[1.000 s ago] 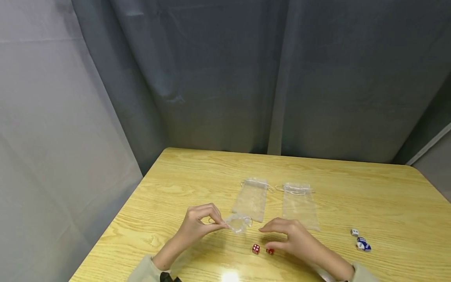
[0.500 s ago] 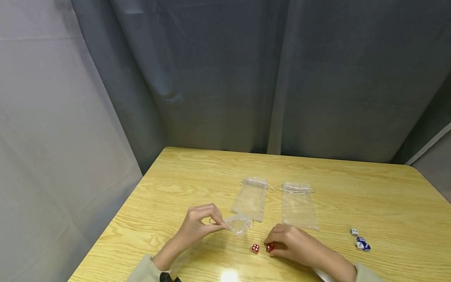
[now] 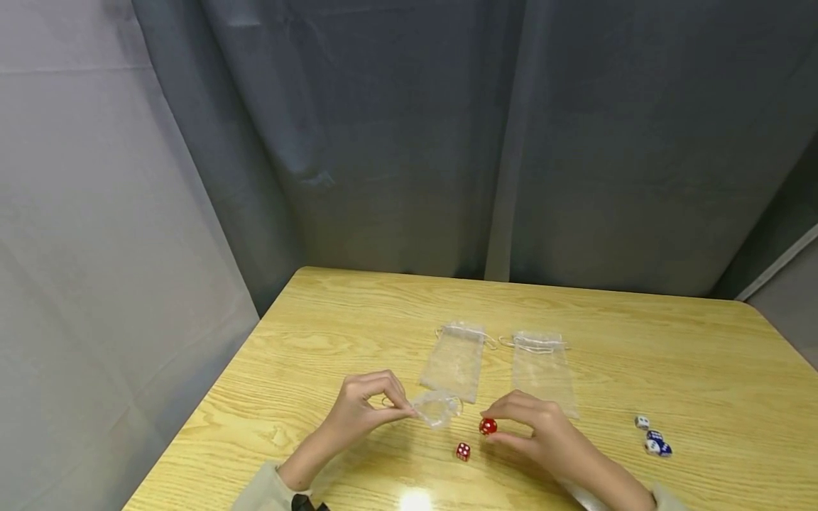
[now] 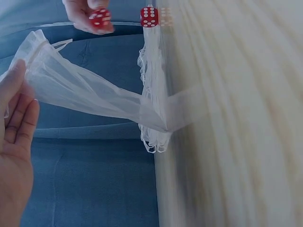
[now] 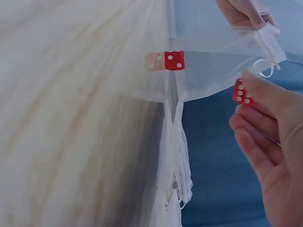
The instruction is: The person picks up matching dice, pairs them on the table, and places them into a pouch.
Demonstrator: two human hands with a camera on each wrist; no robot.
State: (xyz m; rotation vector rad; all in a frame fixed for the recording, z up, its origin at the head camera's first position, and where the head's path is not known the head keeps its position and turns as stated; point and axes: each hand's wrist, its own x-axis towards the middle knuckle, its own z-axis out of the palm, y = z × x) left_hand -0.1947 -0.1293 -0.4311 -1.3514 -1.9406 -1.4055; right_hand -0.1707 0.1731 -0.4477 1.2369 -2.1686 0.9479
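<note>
My left hand pinches the rim of a sheer white drawstring pouch between thumb and fingers. The pouch stands upright, its mouth spread, and its lower end meets the tabletop. Just to its right, my right hand holds a red die with white pips between thumb and fingertips, raised above the table. A second red die rests on the wood below the gap between both hands; the right wrist view shows it through the sheer cloth.
Two more sheer pouches, one left and one right, lie flat beyond the hands on the wooden table. At the right sit a white die and a small cluster of blue and white dice. Grey curtains hang behind.
My right hand has closed its fingers on the right-hand red die and lifted it off the table, up toward the pouch. The left hand keeps its grip almost in place.
</note>
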